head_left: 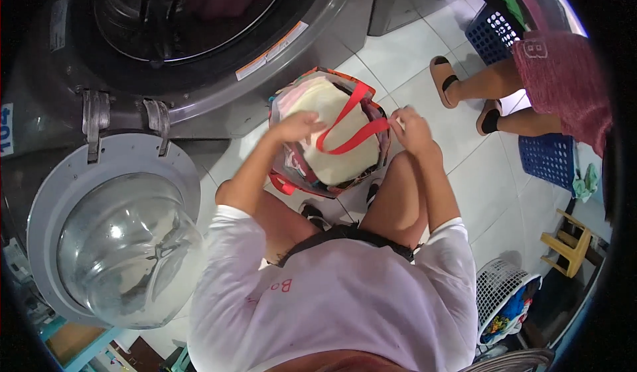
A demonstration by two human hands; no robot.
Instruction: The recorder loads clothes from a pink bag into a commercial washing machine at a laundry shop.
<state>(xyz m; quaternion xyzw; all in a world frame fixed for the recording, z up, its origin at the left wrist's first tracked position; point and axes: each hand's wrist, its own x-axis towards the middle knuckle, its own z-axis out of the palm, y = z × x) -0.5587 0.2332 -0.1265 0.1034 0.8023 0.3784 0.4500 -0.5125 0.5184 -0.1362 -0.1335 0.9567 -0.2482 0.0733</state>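
Observation:
Between my bent knees a patterned laundry bag (383, 161) with red trim stands on the floor, filled with folded clothes. A cream cloth (332, 103) lies on top, with a pale pink one beside it. My right hand (413, 130) is at the bag's right side, its fingers pinched on a red strap (361, 136) that loops across the cloth. Over the left part of the load is my left hand (297, 127), its fingers apart and loosely extended near the strap, gripping nothing that shows.
A grey front-loading washer (219, 123) stands ahead, its round glass door (126, 252) swung out at my left. Dark red cloth shows in the drum. At right stand another person's legs (488, 90), blue baskets (547, 160), a yellow stool (569, 245) and a white laundry basket (494, 292).

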